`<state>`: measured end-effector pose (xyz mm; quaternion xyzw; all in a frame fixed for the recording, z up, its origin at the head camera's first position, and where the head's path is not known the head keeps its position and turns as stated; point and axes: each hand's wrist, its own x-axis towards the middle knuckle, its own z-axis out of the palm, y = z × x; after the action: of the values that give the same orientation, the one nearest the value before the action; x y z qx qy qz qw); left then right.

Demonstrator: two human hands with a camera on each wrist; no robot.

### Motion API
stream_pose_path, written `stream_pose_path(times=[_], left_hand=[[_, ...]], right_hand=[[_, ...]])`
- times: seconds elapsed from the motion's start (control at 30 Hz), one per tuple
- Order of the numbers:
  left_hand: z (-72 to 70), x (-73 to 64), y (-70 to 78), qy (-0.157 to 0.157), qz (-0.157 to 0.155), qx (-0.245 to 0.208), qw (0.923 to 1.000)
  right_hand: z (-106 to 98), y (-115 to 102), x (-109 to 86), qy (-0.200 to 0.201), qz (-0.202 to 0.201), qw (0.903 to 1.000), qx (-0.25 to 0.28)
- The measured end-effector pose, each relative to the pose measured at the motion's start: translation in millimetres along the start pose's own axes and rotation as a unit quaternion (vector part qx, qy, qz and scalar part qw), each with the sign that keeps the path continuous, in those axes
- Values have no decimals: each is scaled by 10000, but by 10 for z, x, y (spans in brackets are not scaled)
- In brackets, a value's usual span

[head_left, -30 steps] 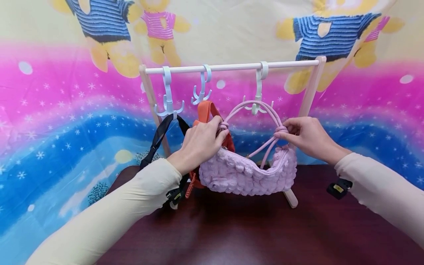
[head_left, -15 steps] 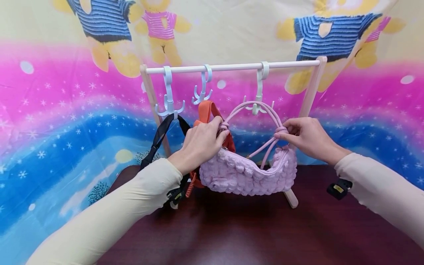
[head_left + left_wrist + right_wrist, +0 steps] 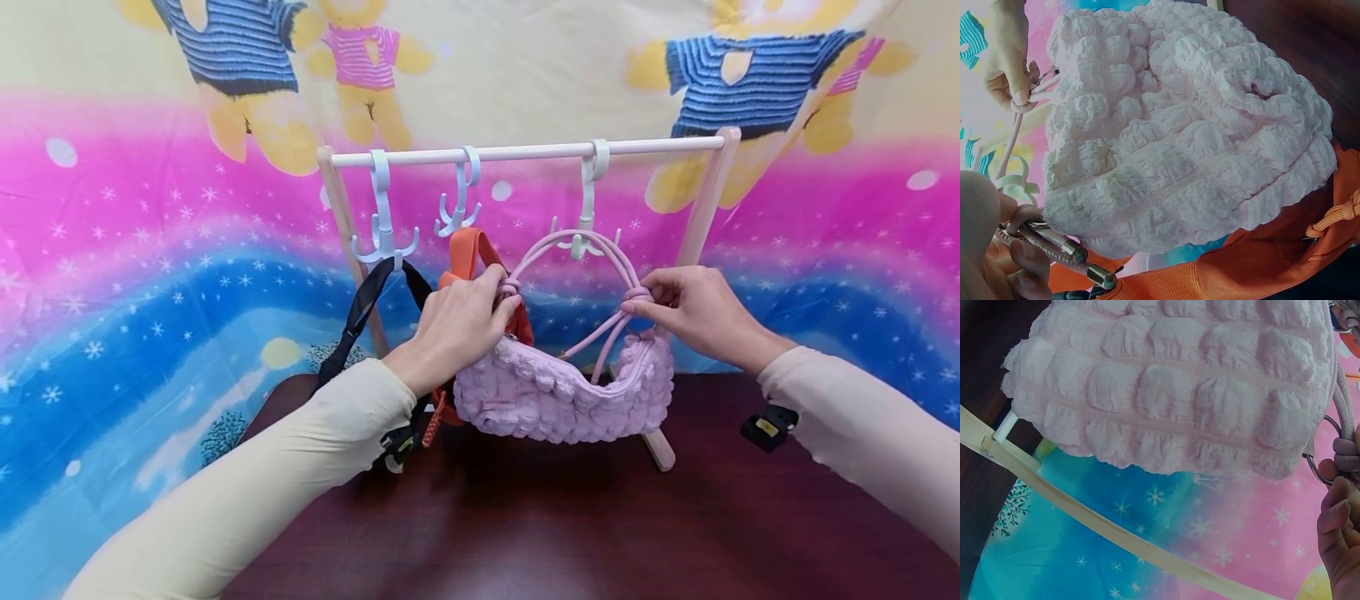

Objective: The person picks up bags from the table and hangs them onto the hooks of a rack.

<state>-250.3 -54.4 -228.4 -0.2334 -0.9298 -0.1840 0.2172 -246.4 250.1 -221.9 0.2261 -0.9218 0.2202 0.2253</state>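
A puffy pink handbag [image 3: 562,400] hangs in front of the rack, held up by its cord handle [image 3: 577,237]. My left hand [image 3: 461,325] pinches the knot at the handle's left end; metal-tipped cord ends [image 3: 1075,250] poke out beside those fingers in the left wrist view. At the right end, my right hand [image 3: 697,312] pinches the other knot between thumb and fingers. Next to it a metal ring [image 3: 1322,465] joins the bag in the right wrist view. The handle's arch overlaps the lower prongs of the right-hand white hook [image 3: 587,200] in the head view.
A wooden rack [image 3: 525,153] stands on the dark red-brown table [image 3: 525,533]. Two more pronged hooks hang left: one hook [image 3: 382,217] bears a black strap [image 3: 367,300], the other hook [image 3: 459,200] is farther back. An orange bag [image 3: 468,250] sits partly behind my left hand.
Almost nothing differs. The pink handbag and my left hand have shifted very slightly to the right; both hands keep their grip on the knots.
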Motion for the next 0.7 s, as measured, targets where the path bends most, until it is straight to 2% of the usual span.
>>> stream_pose_path(times=[0.7], left_hand=[[63, -29, -6, -74, -9, 28, 10000]], right_hand=[[52, 46, -24, -46, 84, 10000, 27]])
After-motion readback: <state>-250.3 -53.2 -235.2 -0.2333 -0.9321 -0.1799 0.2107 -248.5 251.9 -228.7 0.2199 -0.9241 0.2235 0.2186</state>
